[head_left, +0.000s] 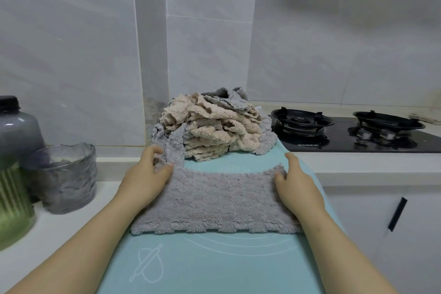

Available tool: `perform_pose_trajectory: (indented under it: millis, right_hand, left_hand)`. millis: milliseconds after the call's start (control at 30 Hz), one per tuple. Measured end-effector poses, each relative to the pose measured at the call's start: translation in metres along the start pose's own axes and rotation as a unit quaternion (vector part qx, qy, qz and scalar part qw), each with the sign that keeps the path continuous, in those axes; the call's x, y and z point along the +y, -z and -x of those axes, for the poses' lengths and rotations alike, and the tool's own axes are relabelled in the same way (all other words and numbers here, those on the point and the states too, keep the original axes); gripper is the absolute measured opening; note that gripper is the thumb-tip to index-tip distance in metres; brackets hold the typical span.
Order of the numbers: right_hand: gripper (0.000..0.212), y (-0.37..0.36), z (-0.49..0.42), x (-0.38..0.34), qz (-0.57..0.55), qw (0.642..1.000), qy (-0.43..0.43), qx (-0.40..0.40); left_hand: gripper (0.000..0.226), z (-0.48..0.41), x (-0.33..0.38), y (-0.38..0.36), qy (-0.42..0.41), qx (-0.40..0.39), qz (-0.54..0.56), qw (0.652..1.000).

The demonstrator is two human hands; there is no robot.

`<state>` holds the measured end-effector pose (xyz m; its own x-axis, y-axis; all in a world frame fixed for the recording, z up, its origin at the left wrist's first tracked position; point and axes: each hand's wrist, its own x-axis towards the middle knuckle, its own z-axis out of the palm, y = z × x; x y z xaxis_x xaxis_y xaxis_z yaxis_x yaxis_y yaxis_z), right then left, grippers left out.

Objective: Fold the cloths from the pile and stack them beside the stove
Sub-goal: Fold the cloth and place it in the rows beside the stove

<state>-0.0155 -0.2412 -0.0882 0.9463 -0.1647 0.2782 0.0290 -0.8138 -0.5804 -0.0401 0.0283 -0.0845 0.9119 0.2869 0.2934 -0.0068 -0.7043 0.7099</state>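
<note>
The gray cloth lay flat across a pale blue mat on the desk, its near scalloped edge straight and its far edge sagging inward at the middle. The left hand had its grip curled round the far left corner, pinching it. The right hand had its fingers bent onto the far right corner with the thumb stretched beyond the edge, so the grip held that corner. Bare mat lay open in front of the cloth, with a narrow strip behind it. The pile of beige and gray cloths stood at the far end of the mat, just beside the stove to its right. A glass cup and a jar stood at the left, the jar cut off by the frame. Where the left corner ended and a gray cloth hanging from the pile began could not be made out. The cloth's side edges were hidden under both hands.
</note>
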Motion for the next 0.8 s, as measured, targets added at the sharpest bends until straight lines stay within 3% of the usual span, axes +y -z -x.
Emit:
perform_pose_trajectory:
  millis: [100, 167, 267, 433, 533, 600, 700, 767, 800]
  right_hand:
    - [0.059, 0.011, 0.01, 0.0, 0.047, 0.998, -0.016, -0.029]
    - [0.053, 0.015, 0.015, 0.001, 0.05, 0.997, -0.031, -0.057]
    - [0.045, 0.014, 0.017, 0.001, 0.03, 0.997, -0.016, -0.067]
    - [0.04, 0.013, 0.016, 0.002, -0.005, 1.0, 0.013, 0.022]
    - [0.049, 0.011, 0.017, 0.002, 0.046, 0.999, 0.007, 0.001]
    - [0.052, 0.012, 0.018, 0.002, 0.06, 0.998, -0.012, -0.008]
    - [0.05, 0.014, 0.02, 0.0, 0.068, 0.997, -0.037, -0.026]
    - [0.044, 0.014, 0.021, 0.0, 0.069, 0.996, -0.048, -0.037]
    - [0.041, 0.014, 0.021, 0.0, 0.066, 0.996, -0.05, -0.04]
  left_hand:
    - [0.024, 0.009, 0.003, 0.012, -0.019, -0.128, 0.009, 0.992]
    - [0.021, 0.011, 0.001, 0.016, -0.025, -0.165, 0.017, 0.986]
    - [0.023, 0.011, 0.0, 0.012, -0.032, -0.105, -0.021, 0.994]
    - [0.026, 0.014, 0.0, 0.007, -0.057, -0.045, -0.109, 0.991]
    - [0.057, 0.024, 0.007, 0.007, -0.12, 0.034, -0.205, 0.971]
    - [0.082, 0.032, 0.016, 0.002, -0.193, -0.034, -0.188, 0.963]
    - [0.116, 0.035, 0.016, -0.012, -0.196, -0.202, -0.222, 0.934]
    - [0.109, 0.035, 0.016, -0.018, -0.189, -0.263, -0.289, 0.901]
    - [0.092, 0.036, 0.017, -0.019, -0.186, -0.277, -0.308, 0.891]
